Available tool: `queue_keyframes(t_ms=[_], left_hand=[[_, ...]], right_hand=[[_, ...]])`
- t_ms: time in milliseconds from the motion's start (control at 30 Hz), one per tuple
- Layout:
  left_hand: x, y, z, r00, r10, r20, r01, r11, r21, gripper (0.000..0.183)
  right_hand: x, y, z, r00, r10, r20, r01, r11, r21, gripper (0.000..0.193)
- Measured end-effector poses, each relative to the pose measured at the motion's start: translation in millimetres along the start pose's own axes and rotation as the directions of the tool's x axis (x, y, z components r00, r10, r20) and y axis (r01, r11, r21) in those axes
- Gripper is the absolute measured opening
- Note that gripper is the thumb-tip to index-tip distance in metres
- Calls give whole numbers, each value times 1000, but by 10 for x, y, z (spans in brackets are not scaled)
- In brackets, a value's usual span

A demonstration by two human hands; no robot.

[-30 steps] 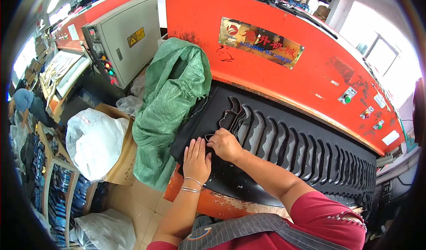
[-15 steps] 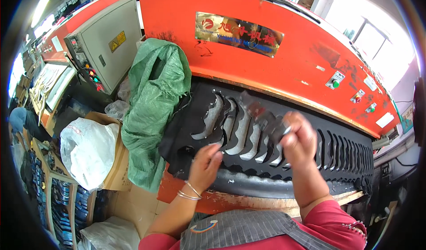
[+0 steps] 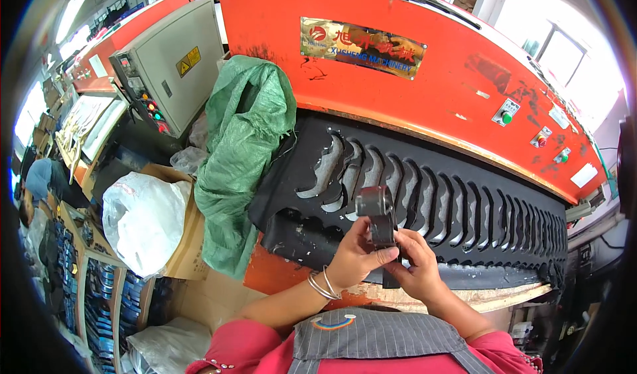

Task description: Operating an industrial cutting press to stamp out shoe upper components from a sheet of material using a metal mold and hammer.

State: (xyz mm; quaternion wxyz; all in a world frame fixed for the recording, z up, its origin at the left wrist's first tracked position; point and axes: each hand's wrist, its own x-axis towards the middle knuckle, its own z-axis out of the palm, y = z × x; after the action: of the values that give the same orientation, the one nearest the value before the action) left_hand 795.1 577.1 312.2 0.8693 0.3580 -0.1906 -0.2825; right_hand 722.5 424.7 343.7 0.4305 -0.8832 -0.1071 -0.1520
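My left hand (image 3: 360, 258) and my right hand (image 3: 418, 265) meet over the near edge of the press bed. Between them they grip a dark metal cutting die (image 3: 381, 220), held upright with its rounded end on top. A narrow dark strip (image 3: 390, 280) shows below my fingers; whether it belongs to the die, I cannot tell. Behind and under the die lies a thick black sheet (image 3: 297, 150) with a row of wavy, curved cut-outs, pale grey showing through several. Its near left part is curled and ragged. My fingers are closed, their tips partly hidden by the die.
An orange press beam (image 3: 451, 75) with buttons spans the far side. Left of the sheet, a green woven sack (image 3: 242, 168) is draped. Farther left are a white plastic bag (image 3: 142, 221) in a cardboard box, a grey control cabinet (image 3: 174, 62) and shelves (image 3: 119, 288) of bluish metal pieces.
My right hand has brought the die down and nearer from above the sheet. My left hand has moved right and taken hold of it too. The view has shifted slightly.
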Motion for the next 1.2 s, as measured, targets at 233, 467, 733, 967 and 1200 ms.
queue_keyframes(t_ms=[233, 467, 733, 967, 1200], left_hand=[[-174, 118, -122, 995, -97, -17, 99, 984, 149, 41], [-299, 337, -130, 995, -24, -97, 76, 815, 575, 54], [-389, 773, -569, 936, 95, -339, 335, 50, 941, 67], [-898, 1035, -1039, 784, 247, -569, 566, 91, 820, 54], [-134, 432, -719, 965, 5, -262, 230, 469, 853, 25]], right_hand=[[42, -21, -28, 963, -19, 267, 35, 998, -55, 62], [108, 98, 228, 857, -79, 509, 143, 986, -88, 47], [-4, 130, 274, 949, 26, 315, 99, 922, -374, 34], [-530, 602, -464, 971, 236, 46, -185, 857, -481, 13], [-1504, 369, -1186, 766, 598, -237, -608, 555, -568, 19]])
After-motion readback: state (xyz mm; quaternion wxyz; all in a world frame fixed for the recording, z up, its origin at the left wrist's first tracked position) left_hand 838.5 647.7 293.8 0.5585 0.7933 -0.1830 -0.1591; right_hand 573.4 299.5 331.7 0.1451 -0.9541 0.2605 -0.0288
